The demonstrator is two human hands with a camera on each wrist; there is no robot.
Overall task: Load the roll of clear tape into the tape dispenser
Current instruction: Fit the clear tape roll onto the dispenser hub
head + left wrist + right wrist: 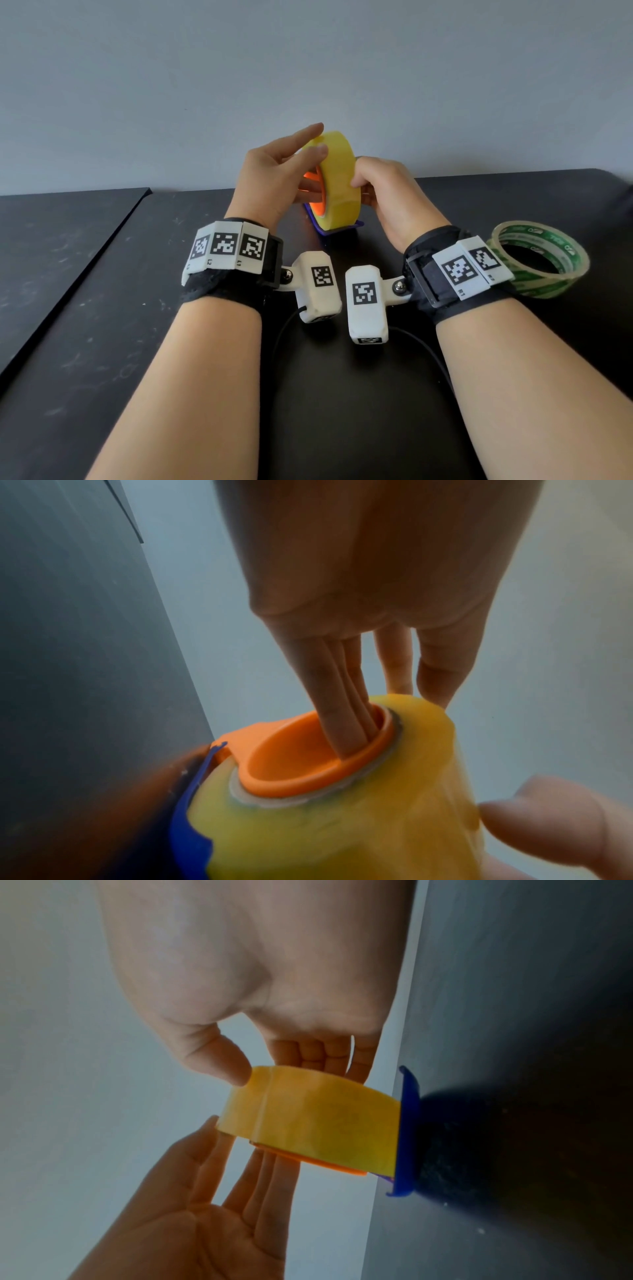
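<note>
The yellow-tinted clear tape roll (342, 181) stands on edge in the blue dispenser (337, 229) on the black table, around the orange hub (318, 207). My left hand (301, 161) reaches in from the left. Several of its straight fingers (329, 718) go into the orange hub (291, 764), and its thumb and index finger lie at the roll's top edge. My right hand (363, 188) pinches the roll (318, 1123) from the right, thumb (232, 1066) on the outer band and fingers behind. The dispenser's blue base (409, 1123) rests on the table.
A second tape roll with green print (541, 260) lies flat on the table beside my right wrist. A seam (78, 270) splits the black table on the left. A grey wall stands close behind the dispenser. Black cables (421, 346) run under my forearms.
</note>
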